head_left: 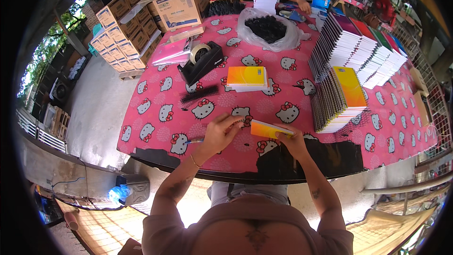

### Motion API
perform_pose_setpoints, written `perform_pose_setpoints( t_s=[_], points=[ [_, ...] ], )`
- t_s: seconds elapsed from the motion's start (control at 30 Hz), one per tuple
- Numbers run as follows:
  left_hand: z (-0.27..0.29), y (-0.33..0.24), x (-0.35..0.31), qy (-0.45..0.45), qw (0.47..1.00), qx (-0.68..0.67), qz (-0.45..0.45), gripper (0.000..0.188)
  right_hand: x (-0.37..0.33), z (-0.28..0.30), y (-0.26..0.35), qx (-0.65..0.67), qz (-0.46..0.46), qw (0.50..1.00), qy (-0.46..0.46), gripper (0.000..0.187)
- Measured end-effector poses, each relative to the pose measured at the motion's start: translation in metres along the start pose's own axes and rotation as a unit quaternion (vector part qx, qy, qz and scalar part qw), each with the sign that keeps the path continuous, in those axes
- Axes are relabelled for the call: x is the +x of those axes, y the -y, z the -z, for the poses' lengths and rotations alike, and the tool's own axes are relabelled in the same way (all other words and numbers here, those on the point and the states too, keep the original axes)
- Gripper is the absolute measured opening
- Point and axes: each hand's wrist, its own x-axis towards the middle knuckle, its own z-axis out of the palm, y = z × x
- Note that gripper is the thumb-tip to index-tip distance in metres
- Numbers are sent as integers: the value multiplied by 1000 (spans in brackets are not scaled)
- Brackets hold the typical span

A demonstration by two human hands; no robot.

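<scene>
The surface (pixel 226 158) is ending in a dark edge (pixel 316 170) below the fingers (pixel 229 122) and spreading leftward, while the right hand (pixel 291 139) is pinching a yellow-orange notebook (pixel 263 129) between thumb and fingers, the left hand (pixel 222 132) is curling beside it, fingers nearly meeting, hold unclear, and 1 small-print notebook stack (pixel 246 76) is lying ahead.

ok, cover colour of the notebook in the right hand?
Notebook cover: yellow and orange, best seen in the head view.
</scene>
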Motion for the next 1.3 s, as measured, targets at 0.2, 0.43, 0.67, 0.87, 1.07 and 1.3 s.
perform_pose_setpoints(
  t_s=[0.2, 0.43, 0.67, 0.87, 1.07, 1.3],
  points=[
    [-17, -12, -2, -26, 999, 32, -29, 24, 3, 3, -8, 4, 13, 1000, 7, 31],
    [-19, -4, -1, -9, 1000, 10, 5, 19, 1, 0, 3, 4, 10, 1000, 11, 29],
    [-11, 1, 17, 58, 995, 6, -77, 21, -2, 5, 9, -49, 16, 999, 17, 28],
    [-1, -8, 31, 184, 981, -28, -57, 24, -12, 2, 8, -98, 2, 994, 45, 28],
    [-8, -2, 10, 133, 987, -74, -55, 21, -12, 0, 0, -75, 23, 997, 24, 27],
    [-15, 1, 9, 140, 986, -92, 2, 14, -14, 0, -2, -83, 13, 996, 18, 27]
  ],
)
